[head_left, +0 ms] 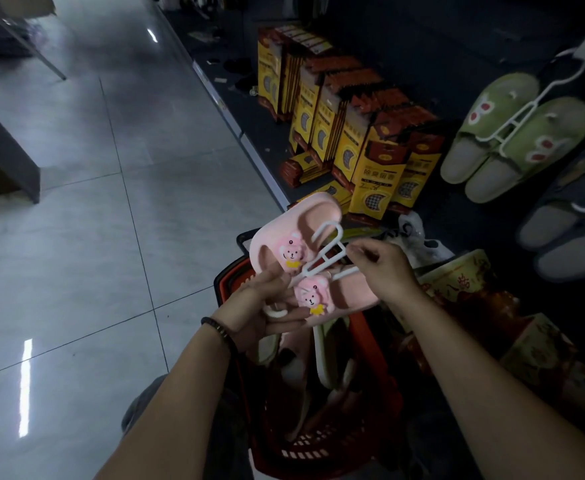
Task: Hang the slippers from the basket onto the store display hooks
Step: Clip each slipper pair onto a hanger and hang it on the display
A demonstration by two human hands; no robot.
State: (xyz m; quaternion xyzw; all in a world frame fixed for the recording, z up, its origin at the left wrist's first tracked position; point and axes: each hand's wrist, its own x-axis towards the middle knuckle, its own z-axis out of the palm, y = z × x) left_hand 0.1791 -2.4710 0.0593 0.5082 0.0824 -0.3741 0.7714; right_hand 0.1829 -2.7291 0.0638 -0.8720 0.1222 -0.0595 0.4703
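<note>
Holding one pair of pink slippers (279, 226) just above the far end of the red basket (304, 452), the hands work at it from both sides. The two slippers sit on a single white hanger (322, 252), and each carries one pink bear charm, two charms in all. The left hand (266, 306), with a dark bead bracelet (220, 329) at the wrist, cups the nearer slipper from below, thumb against its edge. The right hand (384, 268) pinches the white hanger's bar between thumb and fingertips, the other fingers curled loosely.

More slippers lie inside the basket, under the forearms; it is too dim there to count them.

Beyond the basket and to its right, two further pairs hang on the dark display: one pair of green slippers (540, 133) with red-and-white motifs, and below it one pair of grey slippers (568, 216), each on its own white hanger. Straight beyond the basket, rows of yellow boxes (363, 157) stand packed on a low shelf, too many to count surely. A crumpled white plastic bag (415, 233) lies between the basket and those boxes. Right of the basket sit more yellow-and-red cartons, dim. Left of the basket stretches a glossy grey tiled floor (93, 202).
</note>
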